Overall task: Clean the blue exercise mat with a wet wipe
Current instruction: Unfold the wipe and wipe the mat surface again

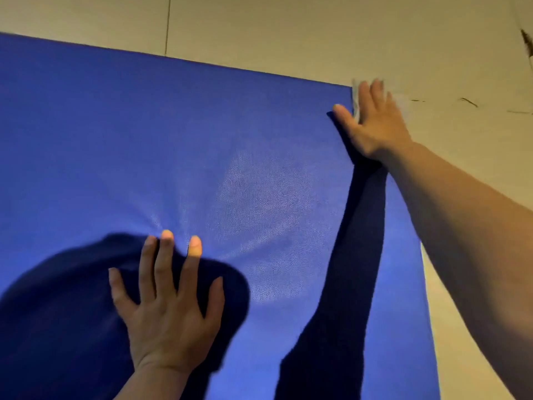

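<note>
Both of my hands are on the blue exercise mat (202, 140), a padded sheet with a fine leathery grain lying on pale floor tiles (288, 30). My left hand (170, 307) presses flat, fingers spread, dimpling the surface. My right hand (372, 122), fingers straight, presses a blurred white wet wipe (357, 105) at the mat's far right corner.

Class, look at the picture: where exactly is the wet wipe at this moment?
In the head view the wet wipe lies under the right hand, at the far right corner of the blue mat, beside the floor.
</note>
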Demonstrator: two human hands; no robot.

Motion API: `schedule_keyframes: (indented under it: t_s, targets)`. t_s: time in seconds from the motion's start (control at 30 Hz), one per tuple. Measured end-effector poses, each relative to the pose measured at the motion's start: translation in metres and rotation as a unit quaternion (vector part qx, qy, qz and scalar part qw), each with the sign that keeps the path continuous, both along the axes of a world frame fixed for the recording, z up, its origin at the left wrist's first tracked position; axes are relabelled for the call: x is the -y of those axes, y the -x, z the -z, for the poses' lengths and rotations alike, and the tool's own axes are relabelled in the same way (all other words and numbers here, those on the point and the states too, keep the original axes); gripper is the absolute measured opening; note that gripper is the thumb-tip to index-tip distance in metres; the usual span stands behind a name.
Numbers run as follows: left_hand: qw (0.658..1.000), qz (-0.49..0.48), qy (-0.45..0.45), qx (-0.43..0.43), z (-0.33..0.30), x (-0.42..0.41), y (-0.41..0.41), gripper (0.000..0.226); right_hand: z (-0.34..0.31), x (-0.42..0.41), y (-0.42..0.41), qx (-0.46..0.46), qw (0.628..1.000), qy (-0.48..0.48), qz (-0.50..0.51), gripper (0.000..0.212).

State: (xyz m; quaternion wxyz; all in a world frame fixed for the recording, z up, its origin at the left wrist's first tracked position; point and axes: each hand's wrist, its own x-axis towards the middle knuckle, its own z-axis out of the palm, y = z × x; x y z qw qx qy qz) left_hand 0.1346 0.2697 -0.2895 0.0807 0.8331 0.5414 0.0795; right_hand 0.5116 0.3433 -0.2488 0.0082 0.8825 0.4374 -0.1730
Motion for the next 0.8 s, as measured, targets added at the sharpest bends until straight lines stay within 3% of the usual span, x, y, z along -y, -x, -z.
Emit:
schedule_keyframes:
  t_s: [0.2, 0.37, 0.5, 0.67, 0.8]
  targets:
    - [1.000, 0.006, -0.025, -0.001, 0.001, -0.001, 0.003, 0.062, 0.002, -0.028, 0.030, 0.041, 0.995, 0.019, 0.093, 0.098]
    - [1.000, 0.004, -0.027, 0.001, -0.001, -0.003, -0.002, 0.062, 0.014, -0.073, 0.129, -0.030, 0.990, -0.061, -0.121, 0.098]
    - [1.000, 0.001, -0.003, 0.011, -0.003, -0.002, -0.003, 0.063, 0.020, -0.046, 0.095, -0.035, 0.976, -0.074, -0.203, 0.082]
    - [1.000, 0.000, 0.008, 0.003, -0.002, -0.004, -0.003, 0.063, 0.013, 0.030, 0.006, 0.022, 0.999, -0.043, -0.001, 0.081]
    - [1.000, 0.008, 0.006, -0.012, -0.001, -0.004, 0.000, 0.062, 0.014, 0.038, 0.030, 0.023, 0.992, -0.037, 0.119, 0.089]
